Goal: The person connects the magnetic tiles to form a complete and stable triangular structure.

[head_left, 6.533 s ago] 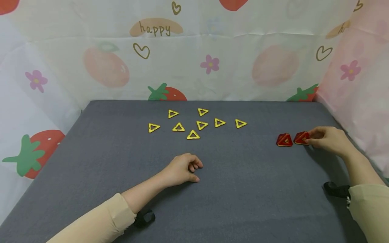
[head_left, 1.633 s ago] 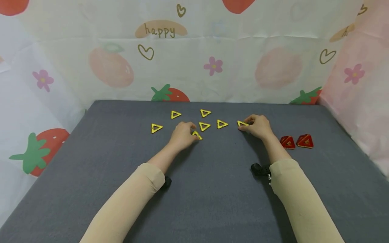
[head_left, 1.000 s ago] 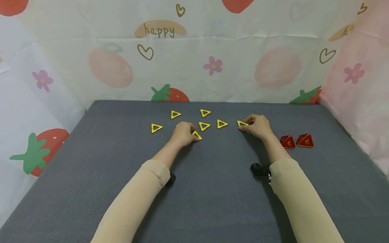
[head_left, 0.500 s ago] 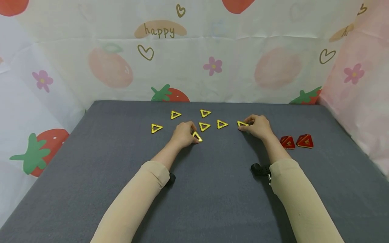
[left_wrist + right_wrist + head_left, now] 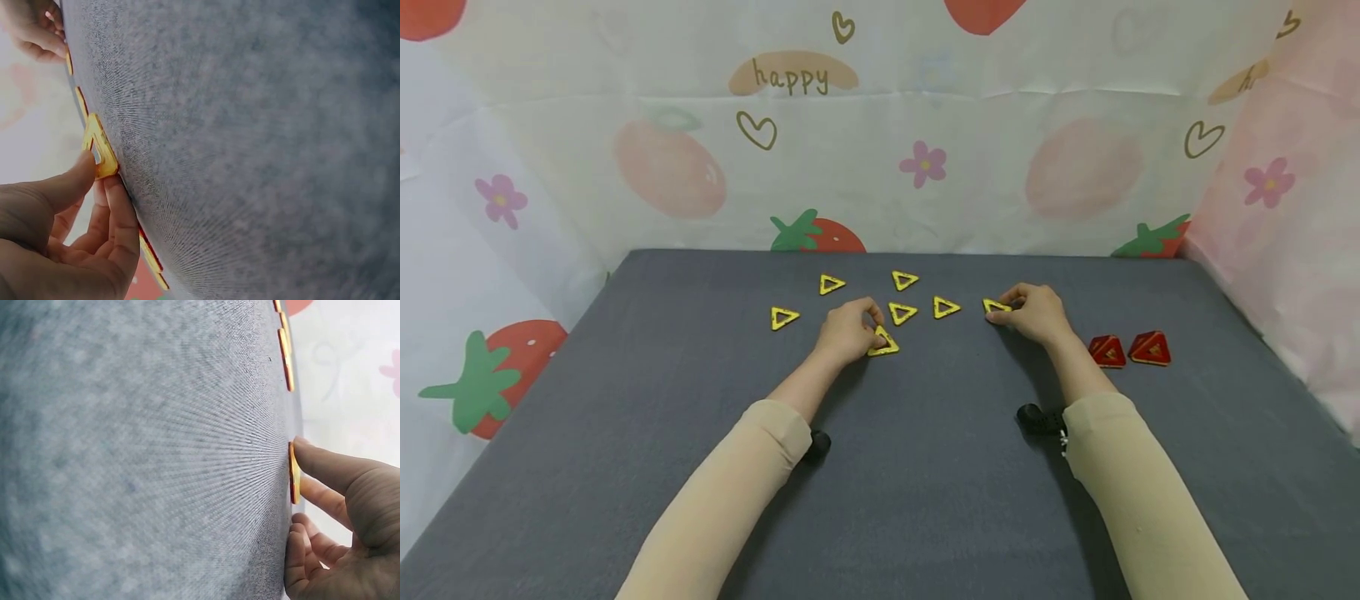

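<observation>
In the head view my left hand (image 5: pixel 848 331) pinches a yellow triangle tile (image 5: pixel 886 348) with an open middle. The left wrist view shows this tile (image 5: pixel 103 150) tilted up, the thumb on its face and fingers behind. To the right, my right hand (image 5: pixel 1037 312) grips another yellow triangle tile (image 5: pixel 994 306). That tile (image 5: pixel 294 475) lies flat on the cloth in the right wrist view, thumb and forefinger at its edges. Between and behind the hands lie more yellow triangle tiles (image 5: pixel 946 307), several in all. Anything beneath the left hand is hidden.
Two red pyramid-like triangle pieces (image 5: pixel 1150 348) sit beside the right forearm. A grey cloth (image 5: pixel 917 500) covers the table. Patterned curtains (image 5: pixel 970 192) rise behind it and at both sides.
Earlier my right hand held a red piece; it then moved left to a yellow tile and stays there. My left hand went forward to a yellow tile, which has just turned and tilted in its fingers.
</observation>
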{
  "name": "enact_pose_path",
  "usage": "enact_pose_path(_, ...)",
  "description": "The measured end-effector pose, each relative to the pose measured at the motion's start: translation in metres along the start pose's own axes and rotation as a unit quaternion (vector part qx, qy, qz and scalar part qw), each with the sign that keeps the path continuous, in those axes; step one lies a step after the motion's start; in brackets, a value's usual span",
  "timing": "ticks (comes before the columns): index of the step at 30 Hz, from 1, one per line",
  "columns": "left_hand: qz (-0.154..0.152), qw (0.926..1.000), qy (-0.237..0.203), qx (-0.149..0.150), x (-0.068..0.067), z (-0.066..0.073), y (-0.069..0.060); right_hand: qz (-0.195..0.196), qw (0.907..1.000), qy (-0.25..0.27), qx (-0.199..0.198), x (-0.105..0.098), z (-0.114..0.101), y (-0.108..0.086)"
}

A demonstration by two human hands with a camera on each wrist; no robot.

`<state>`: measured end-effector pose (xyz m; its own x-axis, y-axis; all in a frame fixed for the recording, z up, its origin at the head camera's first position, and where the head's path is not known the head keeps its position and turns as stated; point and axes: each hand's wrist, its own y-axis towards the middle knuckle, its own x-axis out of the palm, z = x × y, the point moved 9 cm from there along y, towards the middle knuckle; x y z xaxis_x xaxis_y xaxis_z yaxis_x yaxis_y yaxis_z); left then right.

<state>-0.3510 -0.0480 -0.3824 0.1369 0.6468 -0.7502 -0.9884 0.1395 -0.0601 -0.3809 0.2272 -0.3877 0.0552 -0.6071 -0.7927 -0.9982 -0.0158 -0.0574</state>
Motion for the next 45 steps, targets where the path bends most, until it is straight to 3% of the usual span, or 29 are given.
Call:
enact_pose_path(7,-0.033,0.9986,-0.04,-0.013,0.002,-0.006,-0.001,0.002,1.0,-0.002,-0.001,0.0,0.0,0.001)
enact_pose_path(19,-0.094,0.9895,-0.108,0.019,0.016,0.004,-0.017,0.001,1.0,-0.003,0.0,0.0,0.001,0.001)
enact_pose_path(28,-0.134,0.9837,-0.119,0.004,0.026,0.007,-0.034,0.002,1.0,-0.002,-0.003,0.001,0.002,0.001)
enact_pose_path(45,-0.188,0.9736,-0.129,0.013,0.039,0.013,-0.061,0.005,1.0,0.001,-0.002,0.0,0.001,0.0)
